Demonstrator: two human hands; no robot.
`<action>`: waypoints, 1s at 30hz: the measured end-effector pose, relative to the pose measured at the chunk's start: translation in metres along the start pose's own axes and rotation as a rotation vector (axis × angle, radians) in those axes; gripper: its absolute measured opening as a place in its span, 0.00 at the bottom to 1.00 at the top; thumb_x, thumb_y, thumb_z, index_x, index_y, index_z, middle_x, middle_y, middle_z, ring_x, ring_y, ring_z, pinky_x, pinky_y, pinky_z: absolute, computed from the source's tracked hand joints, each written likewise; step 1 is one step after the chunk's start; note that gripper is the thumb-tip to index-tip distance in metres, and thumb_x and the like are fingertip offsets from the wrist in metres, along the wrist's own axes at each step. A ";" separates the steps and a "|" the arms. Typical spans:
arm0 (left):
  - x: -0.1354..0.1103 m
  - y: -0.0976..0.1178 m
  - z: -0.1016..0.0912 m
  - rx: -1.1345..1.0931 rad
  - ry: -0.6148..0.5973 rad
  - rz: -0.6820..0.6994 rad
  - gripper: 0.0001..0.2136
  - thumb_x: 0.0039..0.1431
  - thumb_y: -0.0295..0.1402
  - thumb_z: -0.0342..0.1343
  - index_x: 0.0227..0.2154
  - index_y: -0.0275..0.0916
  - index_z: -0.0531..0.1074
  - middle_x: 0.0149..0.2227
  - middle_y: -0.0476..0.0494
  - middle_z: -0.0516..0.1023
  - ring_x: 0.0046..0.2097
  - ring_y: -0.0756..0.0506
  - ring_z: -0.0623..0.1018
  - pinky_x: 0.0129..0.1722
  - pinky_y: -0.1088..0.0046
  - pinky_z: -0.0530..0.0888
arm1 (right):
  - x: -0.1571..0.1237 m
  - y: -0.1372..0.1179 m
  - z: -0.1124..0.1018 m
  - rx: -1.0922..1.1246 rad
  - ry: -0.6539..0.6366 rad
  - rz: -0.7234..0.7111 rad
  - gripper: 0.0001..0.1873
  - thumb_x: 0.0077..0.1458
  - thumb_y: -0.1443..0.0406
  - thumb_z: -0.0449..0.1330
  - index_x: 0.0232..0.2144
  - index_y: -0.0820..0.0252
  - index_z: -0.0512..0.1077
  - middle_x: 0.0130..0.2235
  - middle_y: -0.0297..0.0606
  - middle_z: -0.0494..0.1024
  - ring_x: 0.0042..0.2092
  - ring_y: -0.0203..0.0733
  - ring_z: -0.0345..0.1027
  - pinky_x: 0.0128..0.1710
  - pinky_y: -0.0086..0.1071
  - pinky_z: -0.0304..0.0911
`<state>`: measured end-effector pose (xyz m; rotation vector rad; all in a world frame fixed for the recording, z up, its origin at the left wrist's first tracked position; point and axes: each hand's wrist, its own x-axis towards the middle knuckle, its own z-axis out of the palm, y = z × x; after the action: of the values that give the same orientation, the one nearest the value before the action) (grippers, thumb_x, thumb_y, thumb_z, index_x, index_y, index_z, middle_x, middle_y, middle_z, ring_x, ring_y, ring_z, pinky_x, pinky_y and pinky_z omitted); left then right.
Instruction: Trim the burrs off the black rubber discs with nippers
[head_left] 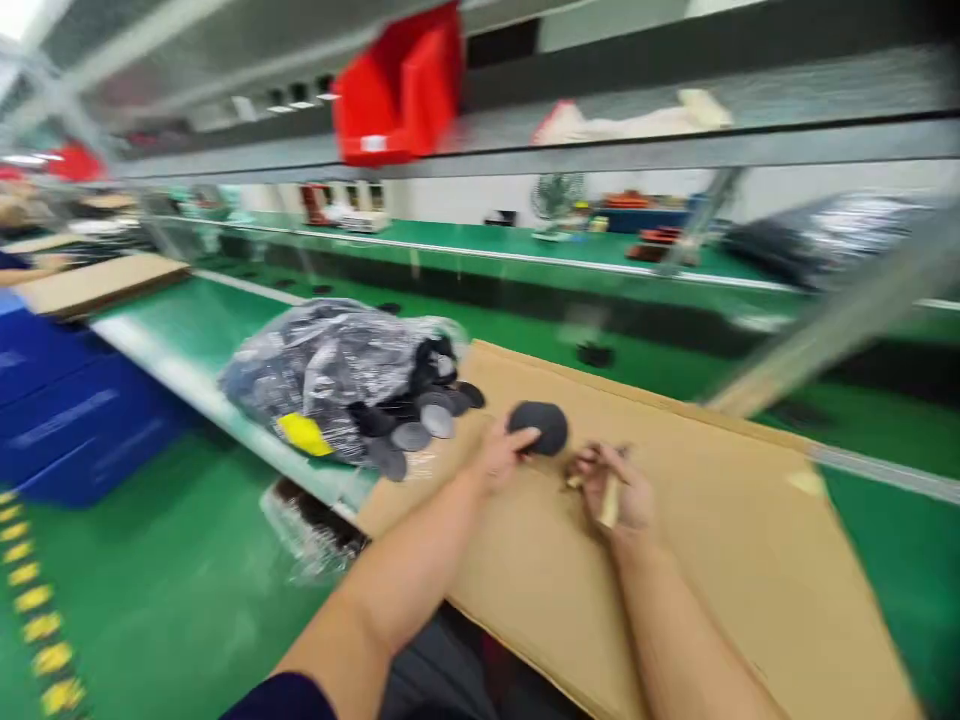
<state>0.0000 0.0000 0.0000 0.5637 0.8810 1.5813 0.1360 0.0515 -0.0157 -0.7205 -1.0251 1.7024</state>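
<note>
Cardboard [675,560] is spread over the green bench [187,320], and a dark round disc [543,424] is gripped at its edge on it by the left hand [501,457], seemingly against sliding. The right hand [621,492], just beside, is curled shut around a small pale stick [609,508]; a bag [330,365] of like discs is kept within reach.

Two bare hands, the left hand [501,455] and the right hand [619,495], over one cardboard sheet [712,560]. One dark round disc [541,425] at the left fingertips; one pale stick [609,508] in the right fist. Left of the left hand, one plastic bag [322,370] and about six loose discs [411,436] spilled beside it — blur prevents an exact count. One red bin [397,90] high above both hands.
</note>
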 end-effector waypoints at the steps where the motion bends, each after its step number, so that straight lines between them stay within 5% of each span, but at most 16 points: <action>1: 0.002 -0.009 0.011 0.006 -0.038 -0.015 0.28 0.37 0.34 0.70 0.45 0.37 0.70 0.40 0.43 0.74 0.33 0.50 0.73 0.23 0.80 0.61 | -0.011 -0.010 -0.020 0.029 0.077 -0.004 0.15 0.54 0.55 0.62 0.38 0.61 0.70 0.35 0.37 0.72 0.33 0.37 0.67 0.33 0.34 0.68; 5: 0.006 -0.012 0.013 -0.067 -0.043 -0.075 0.24 0.39 0.28 0.68 0.43 0.40 0.70 0.39 0.47 0.74 0.33 0.51 0.72 0.24 0.79 0.61 | -0.030 -0.025 -0.032 0.164 0.202 -0.008 0.17 0.39 0.58 0.70 0.29 0.58 0.70 0.27 0.32 0.71 0.25 0.34 0.63 0.27 0.31 0.63; 12: 0.008 0.004 0.000 -0.398 -0.084 -0.305 0.03 0.54 0.27 0.54 0.29 0.32 0.68 0.24 0.46 0.65 0.24 0.53 0.63 0.22 0.78 0.60 | -0.036 -0.029 -0.007 -0.038 0.184 -0.089 0.16 0.41 0.55 0.68 0.28 0.59 0.70 0.28 0.34 0.72 0.27 0.34 0.62 0.24 0.27 0.57; 30: 0.004 0.008 -0.001 -0.457 -0.121 -0.297 0.08 0.52 0.26 0.51 0.36 0.31 0.70 0.22 0.51 0.56 0.21 0.55 0.58 0.20 0.80 0.57 | -0.036 -0.033 -0.009 0.057 0.247 -0.020 0.19 0.38 0.55 0.68 0.28 0.60 0.69 0.26 0.34 0.72 0.26 0.34 0.62 0.21 0.25 0.57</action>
<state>-0.0064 0.0038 0.0050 0.1884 0.4624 1.3971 0.1698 0.0256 0.0091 -0.8564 -0.8070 1.5734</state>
